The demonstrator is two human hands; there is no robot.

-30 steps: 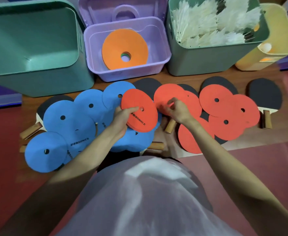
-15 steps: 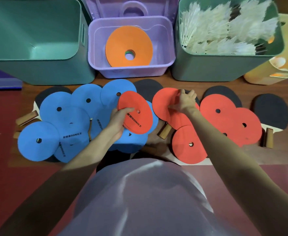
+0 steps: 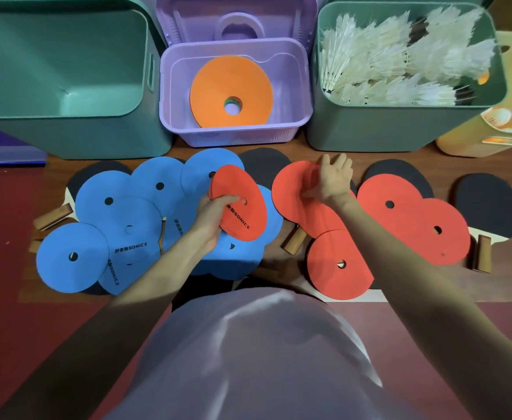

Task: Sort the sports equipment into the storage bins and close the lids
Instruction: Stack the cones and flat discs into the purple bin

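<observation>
My left hand [image 3: 211,216] grips a small stack of red discs [image 3: 242,204], tilted above several blue discs [image 3: 121,225] spread on the floor. My right hand [image 3: 330,180] lies on a red disc [image 3: 291,189] at the far edge of the red group, thumb under its near side and fingers stretched over its top. More red discs [image 3: 412,219] lie to the right and one [image 3: 339,268] nearer me. Black table tennis paddles [image 3: 488,207] lie under and beside the discs. The purple bin [image 3: 303,86] holds an orange disc [image 3: 230,83].
An empty teal bin [image 3: 67,137] stands at the left. A green bin [image 3: 370,131] full of white shuttlecocks [image 3: 400,62] stands right of the purple one, with a yellow bin [image 3: 466,147] of balls beyond. The purple lid [image 3: 236,22] stands open behind its bin.
My right hand has moved forward along the red discs to the far one and its fingers have spread. My left hand keeps holding the red stack in about the same place.
</observation>
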